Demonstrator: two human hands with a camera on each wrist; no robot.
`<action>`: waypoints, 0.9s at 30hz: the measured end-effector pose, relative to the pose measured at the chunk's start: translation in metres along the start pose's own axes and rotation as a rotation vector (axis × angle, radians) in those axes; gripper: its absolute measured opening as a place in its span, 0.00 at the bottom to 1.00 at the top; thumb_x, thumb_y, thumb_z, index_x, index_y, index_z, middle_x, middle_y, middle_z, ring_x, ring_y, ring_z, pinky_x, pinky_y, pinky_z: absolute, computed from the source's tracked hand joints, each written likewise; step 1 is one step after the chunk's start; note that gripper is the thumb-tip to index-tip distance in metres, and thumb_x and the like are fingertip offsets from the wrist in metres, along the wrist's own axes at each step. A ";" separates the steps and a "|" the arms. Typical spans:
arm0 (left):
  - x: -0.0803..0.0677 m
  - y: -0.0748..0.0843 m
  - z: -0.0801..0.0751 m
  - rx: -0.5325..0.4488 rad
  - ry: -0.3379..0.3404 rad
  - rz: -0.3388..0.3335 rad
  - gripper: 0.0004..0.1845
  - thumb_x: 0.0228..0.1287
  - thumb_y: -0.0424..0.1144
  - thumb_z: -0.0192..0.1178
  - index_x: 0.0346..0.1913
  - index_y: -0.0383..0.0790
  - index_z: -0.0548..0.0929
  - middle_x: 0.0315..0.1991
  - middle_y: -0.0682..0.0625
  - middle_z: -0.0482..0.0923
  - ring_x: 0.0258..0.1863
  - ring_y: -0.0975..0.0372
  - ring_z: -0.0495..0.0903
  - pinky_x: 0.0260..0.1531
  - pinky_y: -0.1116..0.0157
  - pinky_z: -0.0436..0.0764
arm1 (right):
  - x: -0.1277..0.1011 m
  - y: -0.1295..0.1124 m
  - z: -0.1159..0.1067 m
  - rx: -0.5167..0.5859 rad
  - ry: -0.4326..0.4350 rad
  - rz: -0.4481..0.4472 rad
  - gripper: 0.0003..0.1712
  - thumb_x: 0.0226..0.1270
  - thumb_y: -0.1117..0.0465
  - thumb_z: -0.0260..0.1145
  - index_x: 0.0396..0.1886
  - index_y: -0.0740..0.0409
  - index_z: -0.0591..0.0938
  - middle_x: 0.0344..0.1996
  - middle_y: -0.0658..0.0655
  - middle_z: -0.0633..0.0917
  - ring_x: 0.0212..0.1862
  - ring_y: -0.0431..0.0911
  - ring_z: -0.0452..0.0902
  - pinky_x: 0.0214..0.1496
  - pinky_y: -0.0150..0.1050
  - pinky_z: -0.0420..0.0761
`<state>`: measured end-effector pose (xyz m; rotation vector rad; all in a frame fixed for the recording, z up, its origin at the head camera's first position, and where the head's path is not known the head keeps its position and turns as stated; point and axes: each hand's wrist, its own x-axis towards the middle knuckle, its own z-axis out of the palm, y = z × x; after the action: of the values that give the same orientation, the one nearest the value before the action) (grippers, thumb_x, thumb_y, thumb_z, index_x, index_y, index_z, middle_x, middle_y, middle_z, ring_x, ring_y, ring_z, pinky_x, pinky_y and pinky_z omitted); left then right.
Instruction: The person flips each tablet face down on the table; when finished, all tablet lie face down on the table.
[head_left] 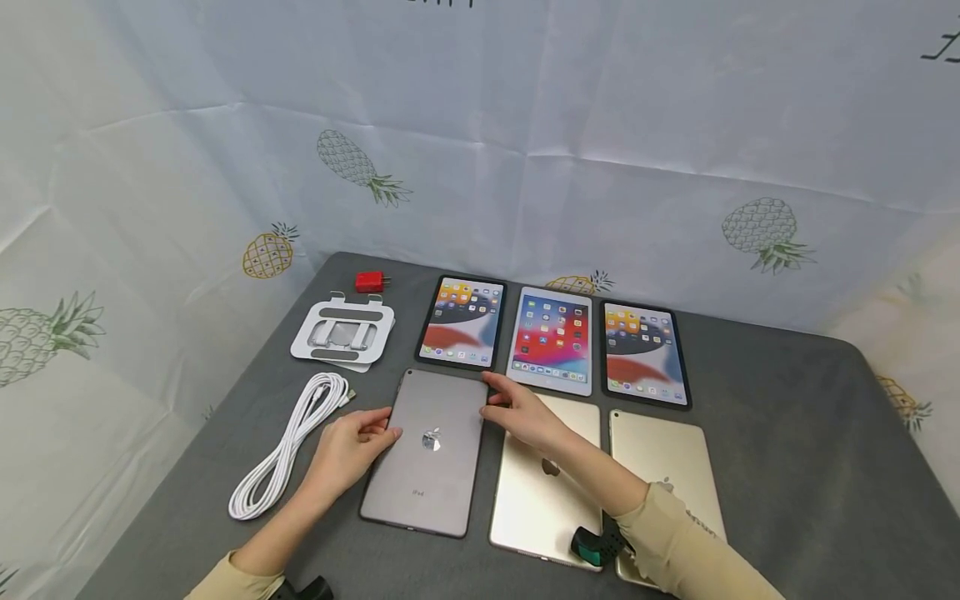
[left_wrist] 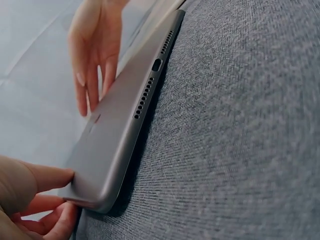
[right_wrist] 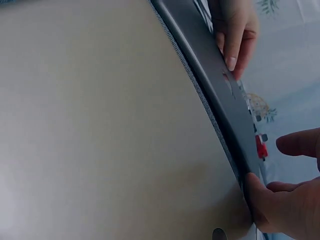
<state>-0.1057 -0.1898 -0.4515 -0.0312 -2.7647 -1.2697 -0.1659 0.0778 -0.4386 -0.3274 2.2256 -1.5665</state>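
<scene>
Two hands at 1 grey iPad (head_left: 425, 458): it lies btwn them, back up, leftmost in the near row, w/ the cable (head_left: 283, 454) off to its L & the gold iPad (head_left: 525, 492) just beside on its R. Long axis runs near-to-far, far end leaning a bit R. L hand (head_left: 352, 446) pinches the L long edge, somewhat past its middle toward the far end: thumb on the back, other fingers curled at the edge. R hand (head_left: 528, 417) is mostly straight-fingered, loosely spread, touching the R long edge nr the far corner; no firm grip seen. So iPad's R of the L hand, L of the R hand; neither's nearer, both in contact. Key relation, imo: contacts sit on opp. long edges, R one a touch farther out, hence slightly skewed across the axis. Can't tell if the underside's fully down on the cloth (head_left: 780, 433).
</scene>
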 end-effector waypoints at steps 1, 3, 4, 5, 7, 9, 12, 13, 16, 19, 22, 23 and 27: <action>0.000 0.000 0.000 0.009 -0.003 0.004 0.20 0.55 0.36 0.72 0.50 0.29 0.85 0.34 0.49 0.84 0.33 0.62 0.84 0.33 0.69 0.82 | 0.000 0.000 0.000 0.000 -0.002 0.008 0.34 0.66 0.64 0.63 0.71 0.62 0.66 0.61 0.63 0.75 0.57 0.53 0.71 0.58 0.49 0.73; -0.001 0.001 0.001 0.027 -0.010 0.008 0.21 0.56 0.37 0.72 0.51 0.28 0.84 0.35 0.49 0.83 0.34 0.62 0.83 0.35 0.67 0.82 | 0.000 0.000 0.000 0.005 -0.005 0.021 0.34 0.66 0.63 0.64 0.71 0.61 0.67 0.58 0.63 0.76 0.57 0.53 0.71 0.58 0.50 0.73; -0.001 0.002 0.001 0.036 -0.012 0.008 0.22 0.56 0.37 0.72 0.51 0.28 0.83 0.35 0.48 0.82 0.35 0.62 0.83 0.36 0.66 0.82 | 0.000 0.000 0.000 0.009 -0.005 0.030 0.33 0.66 0.63 0.64 0.71 0.60 0.68 0.57 0.63 0.76 0.57 0.53 0.71 0.58 0.50 0.73; -0.002 0.002 0.002 0.042 -0.014 0.006 0.23 0.56 0.37 0.72 0.52 0.28 0.83 0.36 0.48 0.82 0.35 0.62 0.83 0.37 0.66 0.82 | 0.000 -0.001 0.001 0.014 -0.005 0.037 0.33 0.66 0.63 0.64 0.70 0.60 0.68 0.56 0.63 0.77 0.56 0.53 0.71 0.58 0.50 0.73; -0.003 0.003 0.003 0.059 -0.013 0.012 0.23 0.56 0.38 0.72 0.52 0.28 0.82 0.36 0.48 0.81 0.36 0.62 0.82 0.38 0.64 0.82 | 0.000 -0.001 0.001 0.024 -0.004 0.047 0.33 0.66 0.63 0.64 0.70 0.60 0.68 0.54 0.63 0.77 0.55 0.53 0.71 0.58 0.50 0.73; -0.003 0.003 0.004 0.070 -0.007 0.021 0.24 0.55 0.38 0.72 0.52 0.27 0.82 0.36 0.48 0.80 0.35 0.62 0.81 0.38 0.63 0.81 | 0.000 -0.002 0.001 0.033 -0.002 0.043 0.33 0.66 0.64 0.64 0.70 0.60 0.68 0.54 0.63 0.77 0.54 0.52 0.71 0.58 0.49 0.73; -0.005 0.003 0.007 0.080 0.006 0.045 0.25 0.54 0.37 0.73 0.53 0.26 0.81 0.39 0.46 0.78 0.35 0.61 0.79 0.38 0.62 0.80 | 0.001 -0.003 0.001 0.046 0.000 0.039 0.33 0.66 0.65 0.64 0.70 0.61 0.68 0.54 0.63 0.77 0.53 0.52 0.71 0.57 0.47 0.73; -0.006 0.003 0.008 0.081 0.011 0.053 0.25 0.54 0.37 0.73 0.53 0.26 0.81 0.40 0.45 0.77 0.35 0.60 0.79 0.38 0.62 0.81 | 0.001 -0.003 0.001 0.050 0.000 0.038 0.33 0.66 0.65 0.64 0.70 0.62 0.68 0.54 0.63 0.76 0.53 0.52 0.71 0.56 0.46 0.73; -0.006 0.002 0.010 0.080 0.024 0.067 0.26 0.53 0.36 0.74 0.53 0.26 0.81 0.44 0.41 0.76 0.37 0.59 0.80 0.39 0.60 0.81 | 0.001 -0.003 0.001 0.059 0.000 0.025 0.33 0.65 0.66 0.63 0.70 0.64 0.68 0.54 0.63 0.76 0.52 0.52 0.70 0.54 0.43 0.73; -0.007 0.001 0.011 0.083 0.028 0.082 0.26 0.53 0.35 0.73 0.54 0.25 0.81 0.46 0.40 0.75 0.38 0.57 0.81 0.39 0.58 0.82 | 0.000 -0.003 0.002 0.057 0.003 0.022 0.32 0.65 0.66 0.63 0.70 0.64 0.68 0.55 0.63 0.76 0.52 0.52 0.70 0.53 0.43 0.73; -0.008 0.001 0.012 0.092 0.030 0.108 0.26 0.54 0.35 0.73 0.54 0.25 0.80 0.46 0.39 0.75 0.39 0.55 0.81 0.40 0.56 0.82 | 0.000 -0.004 0.003 0.052 0.015 0.026 0.33 0.66 0.66 0.63 0.70 0.63 0.67 0.59 0.63 0.75 0.55 0.53 0.70 0.57 0.46 0.73; -0.008 0.001 0.012 0.097 0.030 0.117 0.27 0.54 0.35 0.73 0.55 0.24 0.80 0.46 0.40 0.75 0.39 0.55 0.81 0.40 0.56 0.82 | -0.001 -0.004 0.004 0.048 0.019 0.025 0.33 0.66 0.66 0.63 0.70 0.64 0.67 0.60 0.64 0.74 0.56 0.54 0.70 0.58 0.47 0.73; -0.009 0.002 0.012 0.128 0.029 0.149 0.27 0.54 0.35 0.73 0.55 0.24 0.80 0.46 0.41 0.74 0.39 0.56 0.79 0.40 0.56 0.81 | -0.003 -0.005 0.006 0.044 0.031 0.032 0.36 0.65 0.65 0.63 0.72 0.65 0.64 0.65 0.64 0.70 0.61 0.56 0.67 0.63 0.52 0.70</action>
<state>-0.0972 -0.1790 -0.4588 -0.2028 -2.7533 -1.0477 -0.1612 0.0724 -0.4352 -0.2556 2.2054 -1.6118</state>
